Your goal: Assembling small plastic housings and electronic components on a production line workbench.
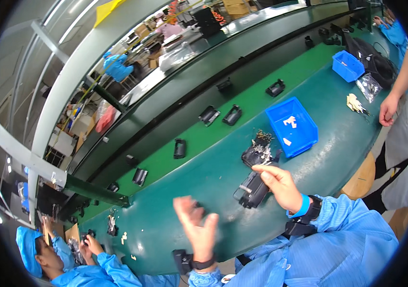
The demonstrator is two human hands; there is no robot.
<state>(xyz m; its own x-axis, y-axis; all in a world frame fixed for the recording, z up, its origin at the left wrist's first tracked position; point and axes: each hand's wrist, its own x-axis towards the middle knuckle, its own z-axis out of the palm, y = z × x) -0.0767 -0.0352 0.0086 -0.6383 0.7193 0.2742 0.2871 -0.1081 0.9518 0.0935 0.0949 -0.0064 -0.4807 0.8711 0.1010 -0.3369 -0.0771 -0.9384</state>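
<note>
My left hand (197, 227), blurred by motion, is raised over the green bench with its thumb apart from the fingers. A small dark patch shows beside its fingers, too blurred to name. My right hand (280, 185) has thumb and fingertips brought together over a black plastic housing (253, 190); whatever they pinch is too small to make out. The housing lies tilted on the bench, a thin metal frame at its left side. Just beyond the fingertips is a heap of small silvery and brass-coloured metal parts (260, 150) on a black piece.
A blue bin (294, 125) with a few cream pieces stands behind my right hand. Several black housings (179, 149) lie along the light green conveyor strip (158, 165). Another blue bin (348, 66) is farther right. Co-workers' hands are at left (90, 246) and right (389, 110).
</note>
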